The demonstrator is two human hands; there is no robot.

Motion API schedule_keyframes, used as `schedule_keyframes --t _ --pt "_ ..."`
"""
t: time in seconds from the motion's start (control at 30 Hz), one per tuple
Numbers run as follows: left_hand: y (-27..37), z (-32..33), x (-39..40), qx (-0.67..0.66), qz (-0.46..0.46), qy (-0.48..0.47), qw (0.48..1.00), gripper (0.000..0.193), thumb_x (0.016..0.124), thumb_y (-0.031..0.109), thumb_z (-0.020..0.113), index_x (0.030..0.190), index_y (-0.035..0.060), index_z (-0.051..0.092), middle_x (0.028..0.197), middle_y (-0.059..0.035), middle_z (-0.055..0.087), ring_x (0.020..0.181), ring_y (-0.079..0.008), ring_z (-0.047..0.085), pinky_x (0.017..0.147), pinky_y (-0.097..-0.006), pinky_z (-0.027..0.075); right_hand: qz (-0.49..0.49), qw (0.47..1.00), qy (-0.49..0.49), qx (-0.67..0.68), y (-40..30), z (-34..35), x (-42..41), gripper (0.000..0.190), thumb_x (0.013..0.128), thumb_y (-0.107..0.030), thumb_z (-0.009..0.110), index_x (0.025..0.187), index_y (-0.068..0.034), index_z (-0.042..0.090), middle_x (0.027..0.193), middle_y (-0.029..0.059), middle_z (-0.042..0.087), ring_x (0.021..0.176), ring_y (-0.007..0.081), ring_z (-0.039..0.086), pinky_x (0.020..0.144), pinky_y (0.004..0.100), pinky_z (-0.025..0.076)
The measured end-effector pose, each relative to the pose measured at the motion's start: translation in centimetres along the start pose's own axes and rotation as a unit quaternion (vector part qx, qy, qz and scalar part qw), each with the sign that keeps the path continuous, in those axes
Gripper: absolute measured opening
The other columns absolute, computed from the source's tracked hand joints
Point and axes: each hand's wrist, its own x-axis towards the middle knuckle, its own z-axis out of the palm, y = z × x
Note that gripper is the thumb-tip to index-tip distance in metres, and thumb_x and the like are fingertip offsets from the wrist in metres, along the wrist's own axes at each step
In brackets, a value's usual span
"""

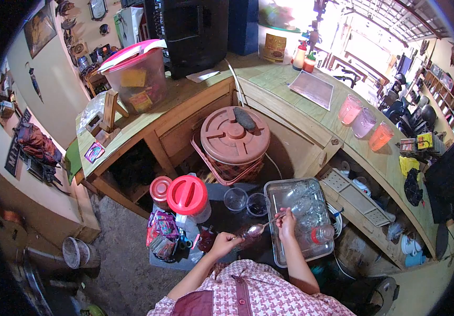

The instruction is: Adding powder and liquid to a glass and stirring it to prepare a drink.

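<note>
My right hand (287, 224) grips the handle of a metal spoon (257, 229), whose bowl points left, over a dark surface. Close to that bowl, my left hand (227, 244) has its fingers pinched together. Something small and thin shows at its fingertips, too small to name. Beyond the hands stand two clear cups (235, 199), side by side. Under and beside my right hand lies a metal tray (280, 252) with several clear glasses (304, 205), some on their sides. A clear jar with a red lid (187, 195) stands beyond my left hand.
Left of my hands are purple sachets (161, 225), blue-handled scissors (185, 241) and a smaller red-lidded container (160, 191). A lidded round cooler (234, 138) with a dark stone on top stands ahead. Three glasses of coloured drink (381, 136) line the curved wooden counter (274, 85).
</note>
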Motion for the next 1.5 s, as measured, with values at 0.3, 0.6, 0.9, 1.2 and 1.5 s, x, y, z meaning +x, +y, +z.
schedule_keyframes --t 0.3,0.6,0.9,1.2,1.5 --pt "-0.1 0.0 0.0 0.017 -0.007 0.001 1.000 0.041 0.072 0.029 0.063 0.047 0.0005 0.047 0.043 0.0050 0.033 0.043 -0.0042 0.029 0.040 -0.0269 0.021 -0.028 0.999 -0.014 -0.021 -0.9 1.4 -0.9 0.032 0.091 -0.031 0.032 0.087 -0.003 0.048 0.060 0.0083 0.054 0.039 0.0082 0.040 0.034 0.0197 0.031" --pt "-0.9 0.0 0.2 0.022 -0.004 0.004 1.000 0.046 0.072 0.032 0.063 0.048 -0.0015 0.043 0.042 0.0002 0.030 0.043 -0.0053 0.028 0.039 -0.0290 0.022 -0.044 0.999 0.010 0.004 -1.0 1.2 -0.9 0.031 0.090 -0.032 0.036 0.088 -0.003 0.048 0.059 0.0090 0.052 0.038 0.0092 0.039 0.033 0.0200 0.029" --pt "0.3 -0.1 -0.1 0.015 0.008 0.004 1.000 0.043 0.071 0.031 0.063 0.051 -0.0035 0.047 0.042 -0.0007 0.030 0.043 -0.0054 0.029 0.039 -0.0290 0.023 -0.050 0.999 0.017 0.001 -1.6 1.4 -1.6 0.033 0.091 -0.031 0.031 0.084 -0.003 0.047 0.058 0.0090 0.053 0.037 0.0082 0.039 0.033 0.0203 0.029" --pt "-0.1 -0.4 0.1 0.033 -0.014 -0.016 0.999 0.042 0.072 0.032 0.062 0.054 -0.0040 0.048 0.043 -0.0012 0.031 0.045 -0.0056 0.030 0.040 -0.0290 0.025 -0.059 0.998 0.014 -0.015 -1.3 1.5 -1.4 0.032 0.090 -0.032 0.035 0.086 -0.003 0.048 0.059 0.0081 0.052 0.039 0.0086 0.039 0.034 0.0199 0.029" --pt "-0.5 -0.3 0.1 0.012 0.006 0.001 1.000 0.041 0.072 0.030 0.063 0.049 -0.0005 0.049 0.043 0.0050 0.032 0.042 -0.0045 0.028 0.040 -0.0275 0.020 -0.079 0.996 0.014 -0.026 -1.7 2.7 -2.3 0.033 0.091 -0.030 0.032 0.084 -0.002 0.047 0.057 0.0085 0.053 0.037 0.0081 0.039 0.032 0.0202 0.030"
